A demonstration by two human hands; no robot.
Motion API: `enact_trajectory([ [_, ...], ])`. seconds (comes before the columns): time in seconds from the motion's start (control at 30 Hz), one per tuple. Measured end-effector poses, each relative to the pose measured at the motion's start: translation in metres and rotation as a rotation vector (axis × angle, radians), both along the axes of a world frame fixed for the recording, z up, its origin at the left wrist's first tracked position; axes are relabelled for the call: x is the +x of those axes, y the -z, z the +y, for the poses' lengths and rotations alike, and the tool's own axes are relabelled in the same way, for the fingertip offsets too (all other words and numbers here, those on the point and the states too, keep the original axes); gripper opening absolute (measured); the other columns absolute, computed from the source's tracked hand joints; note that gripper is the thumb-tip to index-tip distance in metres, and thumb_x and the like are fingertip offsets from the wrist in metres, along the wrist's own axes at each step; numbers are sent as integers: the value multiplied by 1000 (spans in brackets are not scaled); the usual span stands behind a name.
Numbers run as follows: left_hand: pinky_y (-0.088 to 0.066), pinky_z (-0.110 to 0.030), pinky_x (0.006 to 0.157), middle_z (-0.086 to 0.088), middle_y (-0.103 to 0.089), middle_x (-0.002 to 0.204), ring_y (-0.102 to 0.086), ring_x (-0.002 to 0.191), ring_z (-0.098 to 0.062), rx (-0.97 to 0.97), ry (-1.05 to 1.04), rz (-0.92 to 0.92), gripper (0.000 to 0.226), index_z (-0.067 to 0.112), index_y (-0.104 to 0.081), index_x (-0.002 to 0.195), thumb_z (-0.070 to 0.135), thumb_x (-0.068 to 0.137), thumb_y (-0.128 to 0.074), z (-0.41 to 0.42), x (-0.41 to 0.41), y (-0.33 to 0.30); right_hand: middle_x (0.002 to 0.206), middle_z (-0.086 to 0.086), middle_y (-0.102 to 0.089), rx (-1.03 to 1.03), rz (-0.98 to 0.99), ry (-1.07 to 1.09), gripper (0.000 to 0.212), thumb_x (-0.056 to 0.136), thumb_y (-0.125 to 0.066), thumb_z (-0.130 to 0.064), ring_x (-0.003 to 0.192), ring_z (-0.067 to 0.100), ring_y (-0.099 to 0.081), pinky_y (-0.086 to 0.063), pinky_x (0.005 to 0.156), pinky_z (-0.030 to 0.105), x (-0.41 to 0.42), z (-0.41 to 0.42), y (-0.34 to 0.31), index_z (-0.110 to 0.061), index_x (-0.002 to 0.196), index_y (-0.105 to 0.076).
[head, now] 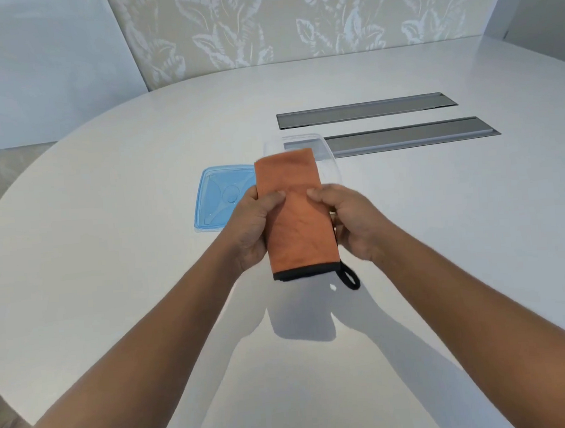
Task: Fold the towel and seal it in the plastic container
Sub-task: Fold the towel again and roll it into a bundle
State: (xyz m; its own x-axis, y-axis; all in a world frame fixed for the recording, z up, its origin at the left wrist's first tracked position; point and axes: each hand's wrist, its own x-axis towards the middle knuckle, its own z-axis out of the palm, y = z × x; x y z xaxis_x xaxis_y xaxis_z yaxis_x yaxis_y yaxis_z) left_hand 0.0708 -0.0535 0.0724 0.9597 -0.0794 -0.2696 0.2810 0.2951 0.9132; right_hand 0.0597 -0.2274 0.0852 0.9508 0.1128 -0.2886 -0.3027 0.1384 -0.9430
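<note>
Matt, napped orange cloth towel (296, 213); glossy translucent blue plastic lid (223, 198); clear plastic container (327, 150); smooth white table (108, 226).

White rounded table (108, 226) bearing blue lid (218, 198), clear container (328, 150) just beside it, two grey recessed slots (367, 111).

- Just one view, head-mounted, wide-angle, looking forward and down over the white table (106, 199).
- Sits close above the near edge, forearms stretching out from the bottom corners.
- Reaches the far edge and leaf-patterned wall (294, 19) beyond.
</note>
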Motion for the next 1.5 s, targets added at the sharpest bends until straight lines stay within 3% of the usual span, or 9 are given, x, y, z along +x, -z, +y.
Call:
enact_trajectory([
  [0.2, -62, -38, 80, -10, -73, 110, -72, 90, -21, 63, -13, -164, 34, 9, -55, 131, 11, 98, -63, -4, 55, -43, 77, -14, -71, -50, -111, 1, 5, 99, -64, -22, 67, 8, -63, -48, 64, 28, 46, 1, -45, -26, 101, -63],
  [0.37, -62, -40, 81, -11, -72, 113, -73, 90, -22, 89, -22, -282, 28, 13, -56, 124, 8, 97, -64, -10, 101, -75, 90, -11, -72, -72, -212, 36, 16, 100, -65, -23, 67, 3, -67, -54, 63, 26, 92, -4, -73, -22, 116, -64],
  [0.6, -63, -43, 80, -9, -75, 108, -75, 88, -23, 48, -88, -243, 26, 13, -58, 118, 7, 95, -68, -21, 157, -77, 99, -7, -74, -158, -260, 75, 28, 99, -68, -28, 74, 5, -70, -59, 71, 30, 154, -8, -69, -17, 125, -66],
  [0.73, -64, -47, 80, -8, -72, 111, -74, 90, -23, 155, -126, -83, 38, 13, -51, 132, 8, 97, -64, -27, 176, -59, 96, -3, -74, -275, -192, 83, 29, 99, -67, -26, 70, 10, -68, -55, 63, 29, 180, -11, -49, -13, 125, -65],
  [0.9, -63, -40, 72, -4, -64, 115, -68, 88, -20, 454, -65, 14, 80, 29, -10, 156, 5, 94, -54, -31, 187, -43, 133, 12, -63, -527, -170, 61, 62, 96, -69, -21, 98, 22, -68, -59, 73, 34, 196, -14, -22, -11, 151, -43],
  [1.0, -63, -47, 75, -8, -60, 125, -66, 99, -26, 618, -18, 24, 88, 38, -7, 149, 12, 82, -58, -32, 190, -36, 146, 10, -57, -702, -216, 22, 74, 91, -67, -23, 124, 28, -62, -56, 98, 43, 195, -13, -15, -12, 157, -36],
  [1.17, -63, -47, 77, -7, -42, 134, -60, 103, -33, 921, 56, -65, 52, 32, -38, 136, 12, 90, -48, -37, 194, -28, 121, 8, -64, -977, -334, -124, 65, 96, -55, -19, 109, 30, -62, -56, 90, 42, 191, -9, -18, -16, 156, -32],
  [1.3, -59, -41, 74, -11, -36, 140, -59, 98, -34, 1115, 179, -115, 57, 23, -44, 145, 2, 92, -42, -42, 200, -20, 124, 16, -63, -1217, -408, -255, 75, 96, -49, -9, 107, 36, -61, -51, 82, 41, 191, -3, -16, -17, 162, -15],
  [1.5, -38, -28, 51, -15, -31, 144, -50, 74, -19, 1363, 347, -185, 52, 21, -47, 141, 5, 92, -40, -51, 196, -13, 101, 7, -56, -1397, -491, -282, 49, 90, -56, -7, 87, 28, -50, -41, 70, 37, 192, 2, -4, -7, 137, -42],
])
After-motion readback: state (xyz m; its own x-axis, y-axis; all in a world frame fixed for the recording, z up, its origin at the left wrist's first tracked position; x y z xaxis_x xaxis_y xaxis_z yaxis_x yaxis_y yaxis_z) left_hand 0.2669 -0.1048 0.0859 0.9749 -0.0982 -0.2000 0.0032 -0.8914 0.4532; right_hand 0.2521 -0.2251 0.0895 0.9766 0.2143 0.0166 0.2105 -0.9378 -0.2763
